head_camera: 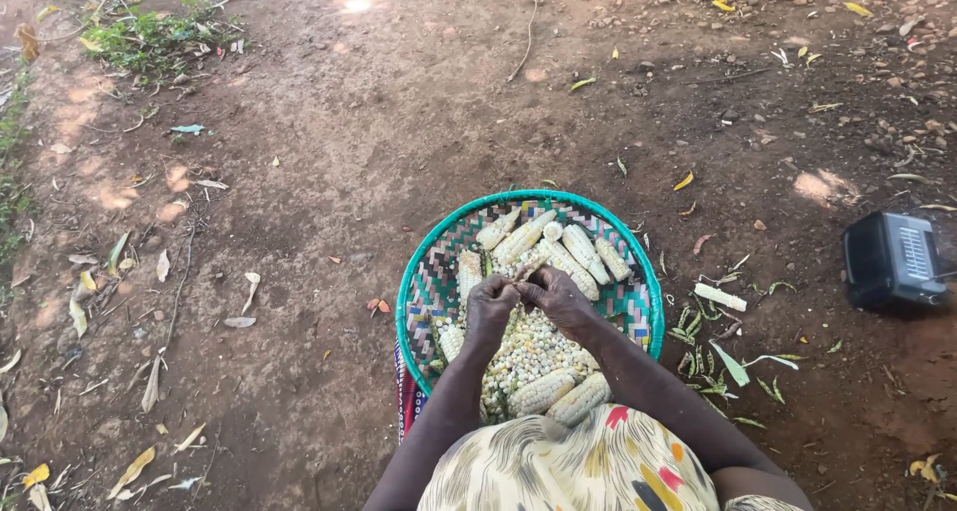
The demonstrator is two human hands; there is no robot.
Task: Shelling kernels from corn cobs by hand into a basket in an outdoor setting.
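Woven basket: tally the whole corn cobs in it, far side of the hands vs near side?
Round woven teal-rimmed basket, pale whole corn cobs:
Far side of the hands: 6
Left edge: 2
Near side: 2
Total: 10, some possibly hidden.

Woven basket (429, 272) of matt plastic strips; dry rough corn cobs (543, 391); dusty dirt ground (349, 122)

Basket (431, 272) interior crowded – cobs (558, 247) and loose kernels (528, 351); bare dirt ground (329, 152) open left and ahead – black radio (892, 262) right.
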